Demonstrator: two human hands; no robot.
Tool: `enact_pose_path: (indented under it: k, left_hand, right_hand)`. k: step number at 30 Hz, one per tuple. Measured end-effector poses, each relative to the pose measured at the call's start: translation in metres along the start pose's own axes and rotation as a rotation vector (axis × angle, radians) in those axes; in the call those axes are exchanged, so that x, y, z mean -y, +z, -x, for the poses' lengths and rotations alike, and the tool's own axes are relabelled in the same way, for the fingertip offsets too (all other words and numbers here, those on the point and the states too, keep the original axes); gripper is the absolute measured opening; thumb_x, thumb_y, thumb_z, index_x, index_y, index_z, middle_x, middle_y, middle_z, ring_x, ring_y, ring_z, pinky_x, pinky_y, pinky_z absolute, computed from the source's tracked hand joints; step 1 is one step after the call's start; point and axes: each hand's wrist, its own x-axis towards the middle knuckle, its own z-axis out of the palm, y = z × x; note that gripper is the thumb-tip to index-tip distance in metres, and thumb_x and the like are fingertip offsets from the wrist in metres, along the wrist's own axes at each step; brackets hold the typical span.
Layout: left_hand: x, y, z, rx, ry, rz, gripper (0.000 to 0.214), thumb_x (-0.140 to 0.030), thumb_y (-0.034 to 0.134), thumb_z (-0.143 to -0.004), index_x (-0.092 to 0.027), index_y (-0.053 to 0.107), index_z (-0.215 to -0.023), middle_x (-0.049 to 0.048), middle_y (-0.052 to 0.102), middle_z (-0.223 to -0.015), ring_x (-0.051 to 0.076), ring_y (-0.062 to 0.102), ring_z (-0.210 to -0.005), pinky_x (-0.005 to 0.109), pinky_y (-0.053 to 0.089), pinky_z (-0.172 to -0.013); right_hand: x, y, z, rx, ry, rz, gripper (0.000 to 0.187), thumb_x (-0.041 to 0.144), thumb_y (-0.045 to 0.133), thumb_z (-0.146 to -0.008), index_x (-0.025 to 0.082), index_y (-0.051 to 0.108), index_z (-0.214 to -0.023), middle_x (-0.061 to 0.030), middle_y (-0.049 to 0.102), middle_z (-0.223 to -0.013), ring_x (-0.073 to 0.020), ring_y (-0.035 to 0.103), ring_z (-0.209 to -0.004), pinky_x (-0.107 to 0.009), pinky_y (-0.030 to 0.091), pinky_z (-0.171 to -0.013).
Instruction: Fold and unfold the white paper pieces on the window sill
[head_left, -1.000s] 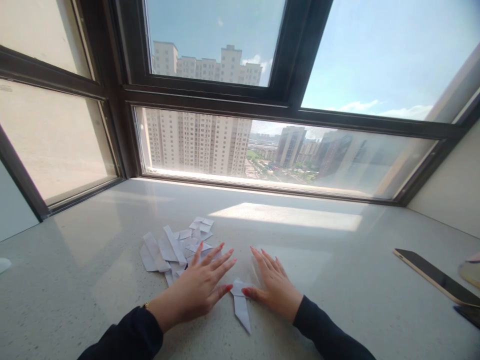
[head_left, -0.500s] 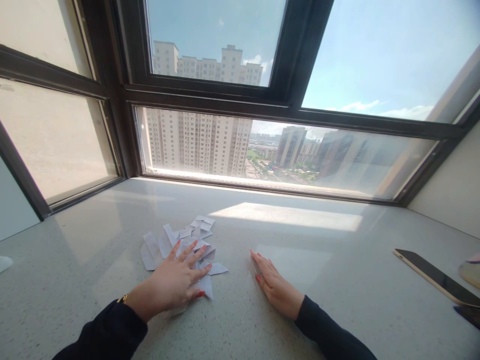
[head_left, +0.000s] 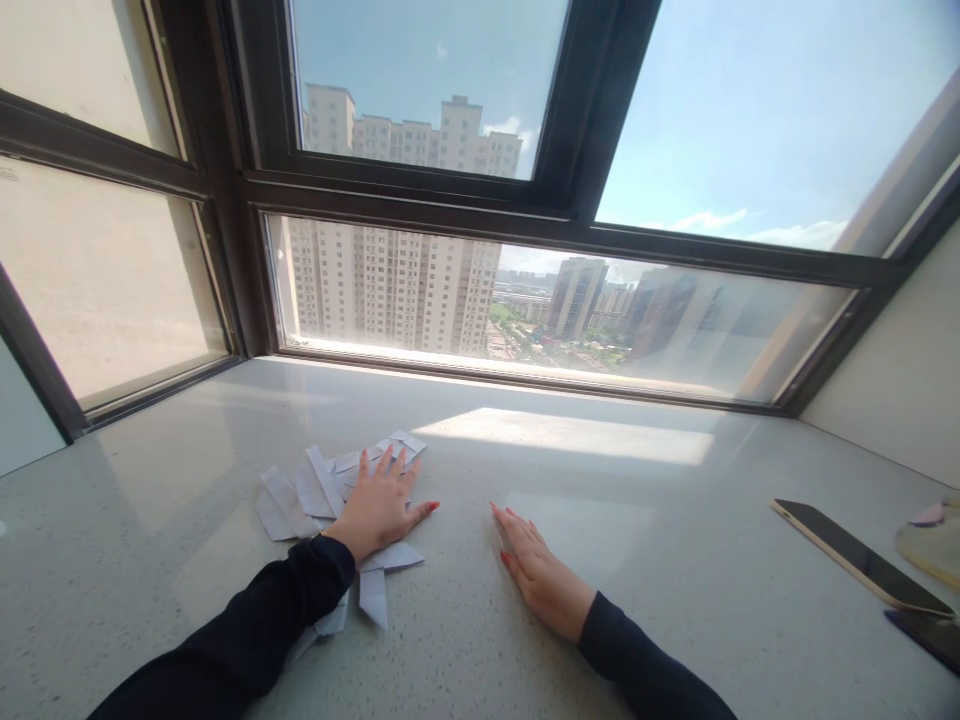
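Observation:
Several folded white paper pieces (head_left: pixel 283 505) lie in a loose, overlapping heap on the pale speckled sill. Across the heap rests my left hand (head_left: pixel 379 508), open, palm down with its fingers spread; it covers part of the papers. One folded piece with a pointed end (head_left: pixel 373 597) sticks out below the wrist, and others are partly hidden under the dark sleeve. To the right, apart from the papers, my right hand (head_left: pixel 546 580) stands on its edge on the sill. Its fingers are stretched out and nothing shows in it.
A phone with a dark screen (head_left: pixel 862 555) lies at the right, with a dark flat object (head_left: pixel 930 635) beside it. Behind that is a yellowish item (head_left: pixel 934 540), partly cut off. Dark-framed windows (head_left: pixel 570 235) close off the back and left, with a wall on the right.
My left hand has slid forward and slightly right over the heap, its thumb now out to the side. Some papers have shifted left and toward me. My right hand has stayed put.

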Motion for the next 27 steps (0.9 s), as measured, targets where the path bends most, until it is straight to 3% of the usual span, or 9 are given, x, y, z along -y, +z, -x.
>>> enact_pose_path:
  k: [5,11,15,19,22,24,27]
  left_hand:
    - [0.024,0.003,0.001,0.068,-0.001,0.010,0.063,-0.060,0.020,-0.078,-0.021,0.041,-0.122,0.0122,0.039,-0.129,0.030,0.027,-0.122,0.058,0.011,-0.094]
    - [0.044,-0.011,0.008,0.162,0.009,0.024,0.063,-0.060,0.020,-0.078,-0.021,0.039,-0.124,0.0108,0.040,-0.129,0.028,0.030,-0.120,0.054,0.012,-0.096]
    - [0.029,-0.020,0.017,0.127,-0.002,0.029,0.075,-0.065,0.019,-0.074,-0.016,0.023,-0.131,0.0137,0.032,-0.133,0.032,0.025,-0.122,0.053,0.011,-0.096]
    - [0.014,-0.015,0.035,0.058,0.260,0.016,0.072,-0.064,0.021,-0.075,-0.020,0.021,-0.132,0.0079,0.027,-0.137,0.028,0.020,-0.124,0.049,-0.005,-0.098]
    - [0.017,-0.008,0.040,-0.019,0.323,-0.020,0.070,-0.063,0.024,-0.075,-0.019,0.027,-0.130,0.0068,0.034,-0.133,0.027,0.025,-0.122,0.045,-0.015,-0.096]
    - [0.017,-0.009,0.037,-0.083,0.273,-0.033,0.069,-0.063,0.029,-0.074,-0.019,0.033,-0.127,0.0076,0.039,-0.130,0.028,0.027,-0.120,0.048,-0.011,-0.096]
    - [-0.003,-0.025,0.032,-0.151,0.166,-0.004,0.059,-0.054,0.037,-0.077,-0.018,0.036,-0.123,0.0102,0.043,-0.126,0.028,0.032,-0.116,0.049,0.012,-0.096]
  right_hand:
    - [-0.002,0.001,0.000,-0.009,-0.015,-0.014,0.053,0.013,0.033,-0.076,0.007,0.028,-0.129,-0.0142,0.034,-0.133,-0.0209,0.021,-0.125,-0.043,0.014,-0.103]
    - [-0.001,-0.001,0.000,0.009,-0.013,-0.032,0.053,0.013,0.034,-0.077,0.009,0.028,-0.129,-0.0137,0.033,-0.133,-0.0211,0.019,-0.126,-0.043,0.013,-0.103]
    - [-0.001,-0.002,0.000,0.013,-0.007,-0.027,0.052,0.014,0.034,-0.077,0.010,0.028,-0.129,-0.0130,0.033,-0.133,-0.0207,0.019,-0.126,-0.043,0.013,-0.103]
    - [-0.002,-0.002,0.000,0.013,-0.014,-0.013,0.051,0.015,0.033,-0.078,0.010,0.028,-0.129,-0.0127,0.034,-0.133,-0.0204,0.019,-0.126,-0.043,0.014,-0.103]
    - [-0.001,-0.002,0.001,0.015,-0.011,-0.006,0.051,0.015,0.033,-0.078,0.008,0.029,-0.128,-0.0142,0.034,-0.132,-0.0210,0.021,-0.125,-0.042,0.015,-0.103]
    - [0.001,-0.002,0.001,-0.006,0.004,-0.018,0.050,0.015,0.033,-0.077,0.007,0.031,-0.127,-0.0147,0.036,-0.131,-0.0216,0.023,-0.125,-0.042,0.016,-0.103]
    - [0.008,-0.002,-0.002,-0.065,0.043,-0.035,0.047,0.013,0.033,-0.077,0.008,0.035,-0.124,-0.0148,0.042,-0.127,-0.0225,0.030,-0.121,-0.043,0.020,-0.101]
